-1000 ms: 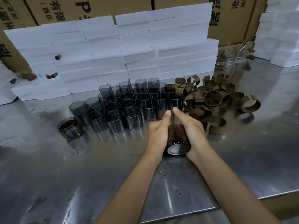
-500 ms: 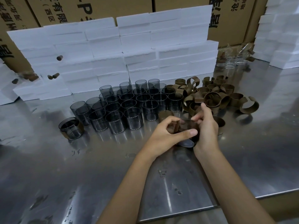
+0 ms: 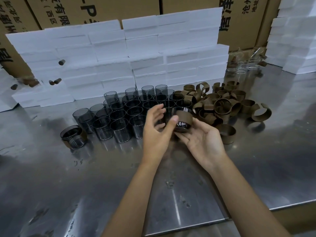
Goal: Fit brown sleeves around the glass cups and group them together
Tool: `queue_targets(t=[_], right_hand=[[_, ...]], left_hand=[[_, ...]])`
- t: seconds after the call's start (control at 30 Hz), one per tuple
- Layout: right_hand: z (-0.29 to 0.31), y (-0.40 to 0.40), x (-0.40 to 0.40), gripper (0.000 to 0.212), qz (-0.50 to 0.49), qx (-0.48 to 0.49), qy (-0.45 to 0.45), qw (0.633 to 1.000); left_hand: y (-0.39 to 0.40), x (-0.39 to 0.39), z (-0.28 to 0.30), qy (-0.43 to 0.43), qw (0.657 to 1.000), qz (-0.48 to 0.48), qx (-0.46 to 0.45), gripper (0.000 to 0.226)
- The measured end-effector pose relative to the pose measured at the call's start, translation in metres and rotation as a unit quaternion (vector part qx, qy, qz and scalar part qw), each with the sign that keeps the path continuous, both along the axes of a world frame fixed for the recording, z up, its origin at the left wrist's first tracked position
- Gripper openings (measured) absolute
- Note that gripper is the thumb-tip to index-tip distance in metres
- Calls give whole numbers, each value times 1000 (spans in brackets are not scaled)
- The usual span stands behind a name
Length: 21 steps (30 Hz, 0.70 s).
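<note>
Person holds one glass cup (image 3: pixel 177 115) above the steel surface (image 3: pixel 179 194), tilted on its side, w/ a brown sleeve (image 3: pixel 184 117) wrapped round its middle. Left hand (image 3: pixel 158 127) has its grip clamped on the cup, thumb pressed to the side, fingers curved behind. Right hand (image 3: pixel 203 141) lies palm up just under/beside the cup, fingers straight, grip apart. Bare cups (image 3: pixel 123 113) stand packed in rows right behind the hands; loose sleeves (image 3: pixel 224 103) piled to the right. One sleeved cup (image 3: pixel 72 136) stands alone at left. White foam blocks (image 3: pixel 119 60) stacked at the back, cardboard boxes (image 3: pixel 102 9) behind them.
</note>
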State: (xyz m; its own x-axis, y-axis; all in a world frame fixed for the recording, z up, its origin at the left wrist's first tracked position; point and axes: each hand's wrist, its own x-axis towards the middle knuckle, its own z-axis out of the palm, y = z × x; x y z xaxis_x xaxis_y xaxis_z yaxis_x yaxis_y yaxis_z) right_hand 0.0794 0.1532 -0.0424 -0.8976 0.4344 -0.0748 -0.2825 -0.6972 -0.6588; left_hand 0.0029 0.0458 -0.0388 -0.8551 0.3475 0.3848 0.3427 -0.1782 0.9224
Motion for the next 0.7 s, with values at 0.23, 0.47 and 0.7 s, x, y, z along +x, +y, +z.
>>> queue_targets(t=[0.23, 0.47, 0.7], right_hand=[[-5, -5, -4, 51, -93, 207, 1, 974], [-6, -1, -1, 30, -68, 196, -7, 978], [-7, 2, -2, 27, -42, 129, -65, 989]], left_hand=[[-4, -5, 0, -93, 995, -1, 35, 26], [-9, -2, 1, -64, 992, 36, -99, 58], [-46, 5, 9, 40, 983, 167, -71, 47]])
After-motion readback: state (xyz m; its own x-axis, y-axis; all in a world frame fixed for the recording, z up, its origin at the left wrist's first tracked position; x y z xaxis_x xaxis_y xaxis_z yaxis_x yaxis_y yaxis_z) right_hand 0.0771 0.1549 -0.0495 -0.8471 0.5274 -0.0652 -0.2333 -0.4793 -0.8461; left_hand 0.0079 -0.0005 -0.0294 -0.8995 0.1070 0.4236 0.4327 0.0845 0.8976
